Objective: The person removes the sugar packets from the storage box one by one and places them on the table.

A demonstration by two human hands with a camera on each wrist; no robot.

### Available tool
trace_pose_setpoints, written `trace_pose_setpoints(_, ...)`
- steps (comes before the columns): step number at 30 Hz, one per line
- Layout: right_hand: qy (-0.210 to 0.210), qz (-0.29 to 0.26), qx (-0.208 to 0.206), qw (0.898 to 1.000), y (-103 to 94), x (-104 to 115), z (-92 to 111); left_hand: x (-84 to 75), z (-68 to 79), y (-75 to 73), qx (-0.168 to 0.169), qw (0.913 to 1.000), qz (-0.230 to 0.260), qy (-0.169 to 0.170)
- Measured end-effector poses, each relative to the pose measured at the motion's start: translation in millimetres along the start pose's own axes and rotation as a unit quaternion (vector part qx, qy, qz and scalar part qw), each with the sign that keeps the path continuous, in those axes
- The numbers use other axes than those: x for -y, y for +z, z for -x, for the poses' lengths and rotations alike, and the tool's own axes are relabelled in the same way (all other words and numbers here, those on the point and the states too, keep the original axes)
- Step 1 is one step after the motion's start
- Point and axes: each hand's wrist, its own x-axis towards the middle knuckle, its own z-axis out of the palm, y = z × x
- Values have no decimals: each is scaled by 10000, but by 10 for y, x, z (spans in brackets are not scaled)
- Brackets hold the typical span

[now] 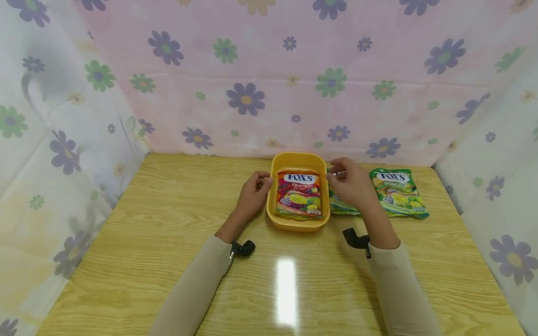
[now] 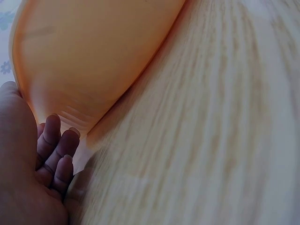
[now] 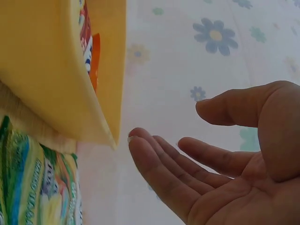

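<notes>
A yellow plastic tub [image 1: 299, 226] holds a red and orange bag of Fox's Fruits candy [image 1: 297, 195], face up. My left hand [image 1: 252, 195] is at the tub's left side. In the left wrist view, its thumb is at the rim and its loosely bent fingers are by the outer wall [image 2: 93, 56]. To the right of the tub my right hand [image 1: 355, 185] hangs with fingers spread and nothing in them. A gap separates its fingertips from the tub wall [image 3: 42, 61] in the right wrist view. It partly covers a green candy bag [image 1: 344, 207].
A second green Fox's bag [image 1: 397, 192] lies farther right on the wood-patterned table [image 1: 168, 224]. Flowered cloth [image 1: 290, 93] hangs behind the table and along both sides. Black wrist mounts [image 1: 244, 248] stick out at the cuffs.
</notes>
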Motion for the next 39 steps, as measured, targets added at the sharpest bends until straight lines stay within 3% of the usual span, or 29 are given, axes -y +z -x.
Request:
trace_pose_setpoints(6, -129, -55, 146, 9998, 161, 42, -13, 14, -10, 4, -18, 10000, -21, -14)
trace_pose_setpoints(16, 330, 385, 813, 9954, 327, 173, 32, 6, -16, 4, -22, 10000, -31, -17)
trace_pose_setpoints(23, 294, 689, 1172, 9903, 440, 258, 60, -10, -17, 5, -26, 10000, -80, -34)
trace_pose_setpoints(29, 318, 630, 1235, 9898, 591, 254, 44, 1, -17, 8, -44, 10000, -78, -31)
trace_pose_setpoints(39, 416, 801, 957, 9913, 721, 221, 30, -14, -6, -2, 62, 10000, -17, -66)
